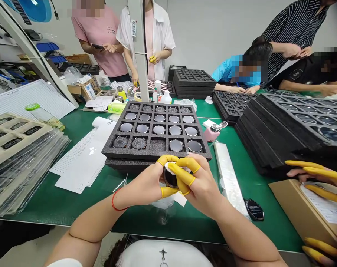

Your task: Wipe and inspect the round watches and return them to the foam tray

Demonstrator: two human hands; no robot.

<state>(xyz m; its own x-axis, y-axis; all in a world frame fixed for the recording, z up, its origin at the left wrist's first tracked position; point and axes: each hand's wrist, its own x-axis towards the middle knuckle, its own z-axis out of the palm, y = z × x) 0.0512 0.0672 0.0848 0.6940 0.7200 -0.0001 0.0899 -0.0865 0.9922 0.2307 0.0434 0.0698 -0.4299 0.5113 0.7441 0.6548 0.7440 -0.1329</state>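
My left hand (150, 183), with yellow finger cots, grips a dark round watch face (170, 178) by its edge. My right hand (200, 181), also in finger cots, pinches a small white cloth (172, 165) against the top of that watch face. Part of the watch face is hidden by my fingers. Just beyond both hands, a black foam tray (135, 155) lies on another; round watch faces sit in its compartments, and bare foam shows in one front-row compartment. Under my hands lie a clear plastic bag (163, 202) and a bit of white paper (180, 199).
Paper sheets (74, 168) and stacked plastic trays (32, 163) lie left. To the right are a pink bottle (212, 132), a white strip (230, 178), another watch face (254, 209), a cardboard box (293, 207) with a co-worker's gloved hand (321, 174), and tall foam trays (257, 137).
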